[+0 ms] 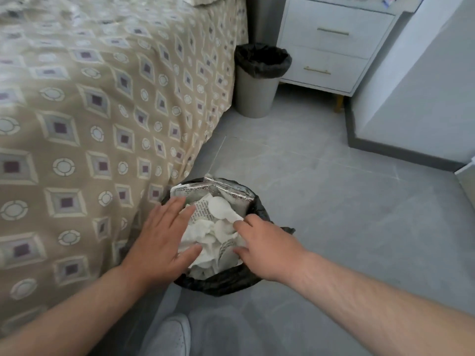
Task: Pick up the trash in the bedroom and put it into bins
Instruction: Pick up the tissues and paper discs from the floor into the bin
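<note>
A bin with a black liner stands on the floor beside the bed, right below me. It is heaped with crumpled white tissues and printed paper, with a silvery foil wrapper at its far side. My left hand lies flat with fingers spread on the left of the heap. My right hand rests on the right of the heap, fingertips touching the paper. Neither hand visibly grips anything.
A second grey bin with a black liner stands farther off, between the bed and a white nightstand. The bed with a patterned beige cover fills the left. Grey tiled floor lies to the right. My white shoe is near the bin.
</note>
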`<state>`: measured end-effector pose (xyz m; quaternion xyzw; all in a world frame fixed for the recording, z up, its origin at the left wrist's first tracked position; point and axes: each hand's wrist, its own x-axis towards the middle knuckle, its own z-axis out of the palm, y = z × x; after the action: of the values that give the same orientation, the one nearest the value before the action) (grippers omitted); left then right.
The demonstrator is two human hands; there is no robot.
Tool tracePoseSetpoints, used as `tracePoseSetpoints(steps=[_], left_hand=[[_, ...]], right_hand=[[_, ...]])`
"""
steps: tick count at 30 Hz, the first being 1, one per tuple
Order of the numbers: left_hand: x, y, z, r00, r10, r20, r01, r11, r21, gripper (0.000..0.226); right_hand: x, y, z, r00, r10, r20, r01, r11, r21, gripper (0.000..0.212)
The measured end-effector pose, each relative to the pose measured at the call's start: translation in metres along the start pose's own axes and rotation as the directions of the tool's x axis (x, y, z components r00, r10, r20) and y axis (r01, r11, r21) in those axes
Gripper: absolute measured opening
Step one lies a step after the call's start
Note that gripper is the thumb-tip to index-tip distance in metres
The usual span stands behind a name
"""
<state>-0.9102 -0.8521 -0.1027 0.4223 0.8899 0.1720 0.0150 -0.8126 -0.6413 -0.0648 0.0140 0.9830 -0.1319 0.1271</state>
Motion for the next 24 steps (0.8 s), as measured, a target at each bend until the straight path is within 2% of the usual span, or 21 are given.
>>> tracePoseSetpoints(steps=[4, 8, 10, 12, 13, 15, 18, 20, 24], left_hand=[[0.017, 0.054, -0.039, 0.982, 0.19, 0.019, -0.19, 0.982, -0.014, 0.063], [0.022, 0.111, -0.051, 0.932, 0.344, 0.112, -0.345, 0.938, -0.01, 0.058], [0.021, 0.136, -0.044, 0.879, 0.425, 0.214, -0.428, 0.903, -0.034, 0.055], [0.019, 0.159, -0.027, 0.79, 0.489, 0.371, -0.501, 0.863, -0.072, 0.052], [0.017, 0.168, -0.013, 0.763, 0.477, 0.437, -0.501, 0.863, -0.068, 0.048], [0.016, 0.18, 0.021, 0.724, 0.364, 0.586, -0.427, 0.904, -0.032, 0.037], [0.002, 0.181, 0.082, 0.644, 0.256, 0.721, -0.341, 0.94, -0.029, 0.039], [-0.016, 0.173, 0.122, 0.585, 0.259, 0.768, -0.373, 0.927, -0.028, 0.047], [-0.064, 0.156, 0.172, 0.462, 0.265, 0.846, -0.474, 0.88, -0.018, 0.079]], right_hand=[[-0.049, 0.02, -0.025, 0.996, 0.079, -0.034, -0.078, 0.997, 0.02, 0.028], [-0.096, 0.05, -0.03, 0.971, 0.232, -0.05, -0.228, 0.97, 0.088, 0.039], [-0.116, 0.068, -0.014, 0.945, 0.328, -0.009, -0.326, 0.941, 0.096, 0.04], [-0.134, 0.084, 0.011, 0.917, 0.391, 0.074, -0.397, 0.914, 0.086, 0.037], [-0.142, 0.092, 0.025, 0.904, 0.409, 0.12, -0.42, 0.904, 0.079, 0.036], [-0.154, 0.11, 0.059, 0.881, 0.427, 0.201, -0.447, 0.893, 0.062, 0.036], [-0.174, 0.13, 0.105, 0.834, 0.435, 0.339, -0.464, 0.886, 0.005, 0.038], [-0.186, 0.142, 0.134, 0.794, 0.434, 0.426, -0.466, 0.884, -0.033, 0.038], [-0.209, 0.153, 0.176, 0.754, 0.425, 0.501, -0.461, 0.885, -0.056, 0.039]])
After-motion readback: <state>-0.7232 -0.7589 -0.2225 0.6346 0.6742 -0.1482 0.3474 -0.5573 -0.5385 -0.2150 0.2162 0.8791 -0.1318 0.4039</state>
